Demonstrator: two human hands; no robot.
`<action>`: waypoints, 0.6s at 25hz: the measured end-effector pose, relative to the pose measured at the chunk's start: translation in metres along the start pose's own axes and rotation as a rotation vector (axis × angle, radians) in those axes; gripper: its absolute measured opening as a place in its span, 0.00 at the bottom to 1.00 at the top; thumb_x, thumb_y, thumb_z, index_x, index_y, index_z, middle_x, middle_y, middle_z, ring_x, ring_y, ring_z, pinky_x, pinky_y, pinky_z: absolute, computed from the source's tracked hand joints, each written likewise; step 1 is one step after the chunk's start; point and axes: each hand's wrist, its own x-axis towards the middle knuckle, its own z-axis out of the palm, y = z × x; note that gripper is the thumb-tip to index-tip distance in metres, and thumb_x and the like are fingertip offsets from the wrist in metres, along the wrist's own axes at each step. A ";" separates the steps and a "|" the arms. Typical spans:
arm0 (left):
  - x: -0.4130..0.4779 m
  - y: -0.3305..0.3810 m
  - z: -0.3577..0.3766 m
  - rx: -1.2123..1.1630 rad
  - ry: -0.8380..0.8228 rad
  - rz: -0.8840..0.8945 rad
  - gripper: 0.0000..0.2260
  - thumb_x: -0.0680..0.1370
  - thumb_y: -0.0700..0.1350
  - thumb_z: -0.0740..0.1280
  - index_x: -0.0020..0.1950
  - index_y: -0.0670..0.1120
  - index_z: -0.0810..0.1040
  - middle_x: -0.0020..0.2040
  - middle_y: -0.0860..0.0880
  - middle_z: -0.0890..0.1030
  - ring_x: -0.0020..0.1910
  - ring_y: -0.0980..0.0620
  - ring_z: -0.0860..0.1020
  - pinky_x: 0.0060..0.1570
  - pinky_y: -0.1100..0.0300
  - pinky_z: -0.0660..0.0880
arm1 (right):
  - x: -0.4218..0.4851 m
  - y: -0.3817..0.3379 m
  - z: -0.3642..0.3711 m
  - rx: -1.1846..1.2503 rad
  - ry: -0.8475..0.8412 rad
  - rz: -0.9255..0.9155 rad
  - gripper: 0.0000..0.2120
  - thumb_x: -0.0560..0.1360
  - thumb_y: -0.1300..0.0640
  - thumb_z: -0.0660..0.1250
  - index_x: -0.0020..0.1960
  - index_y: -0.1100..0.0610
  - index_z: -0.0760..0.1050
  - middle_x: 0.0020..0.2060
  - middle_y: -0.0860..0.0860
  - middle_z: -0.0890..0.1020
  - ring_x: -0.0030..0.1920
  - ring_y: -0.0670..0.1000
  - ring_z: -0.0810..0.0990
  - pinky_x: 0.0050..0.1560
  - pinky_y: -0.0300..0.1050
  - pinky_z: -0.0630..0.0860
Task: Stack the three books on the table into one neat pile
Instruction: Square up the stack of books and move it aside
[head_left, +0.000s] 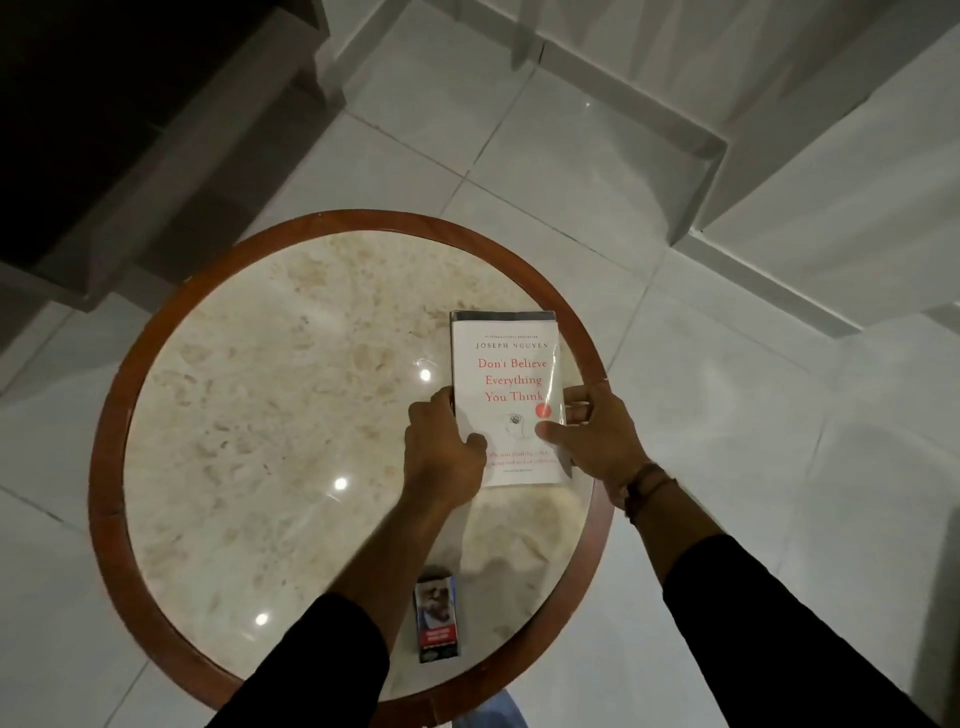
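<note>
A white book with red title lettering (506, 364) lies face up on the right side of the round marble table (270, 395). A dark edge of another book (503, 315) shows just beyond its far end, underneath it. How many books lie under the white one I cannot tell. My left hand (441, 447) grips the white book's left edge, thumb on the cover. My right hand (592, 431) grips the right edge, thumb on the cover near a red dot.
A small cigarette pack (436, 621) lies near the table's front edge between my forearms. The table has a brown wooden rim (111, 415). White tiled floor surrounds it, with a dark cabinet at the upper left and white steps at the upper right.
</note>
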 end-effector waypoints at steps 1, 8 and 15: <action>0.000 0.000 0.003 0.027 0.020 0.005 0.22 0.79 0.38 0.72 0.73 0.44 0.74 0.71 0.41 0.75 0.69 0.40 0.79 0.66 0.43 0.82 | 0.004 0.003 -0.001 -0.006 0.011 -0.004 0.24 0.73 0.58 0.81 0.65 0.58 0.76 0.60 0.53 0.86 0.56 0.59 0.88 0.57 0.61 0.87; 0.002 -0.005 0.004 0.034 0.022 0.018 0.27 0.79 0.42 0.74 0.76 0.43 0.69 0.74 0.42 0.76 0.72 0.41 0.78 0.67 0.41 0.82 | 0.007 0.010 0.001 -0.120 0.080 -0.019 0.28 0.72 0.48 0.81 0.66 0.56 0.74 0.59 0.53 0.84 0.57 0.57 0.86 0.61 0.60 0.85; -0.069 -0.107 -0.053 0.294 0.177 0.140 0.33 0.83 0.65 0.60 0.85 0.51 0.59 0.83 0.45 0.66 0.81 0.43 0.66 0.75 0.45 0.70 | -0.108 0.058 0.041 -0.124 0.373 -0.281 0.16 0.76 0.42 0.74 0.57 0.43 0.71 0.50 0.40 0.78 0.48 0.44 0.81 0.45 0.44 0.84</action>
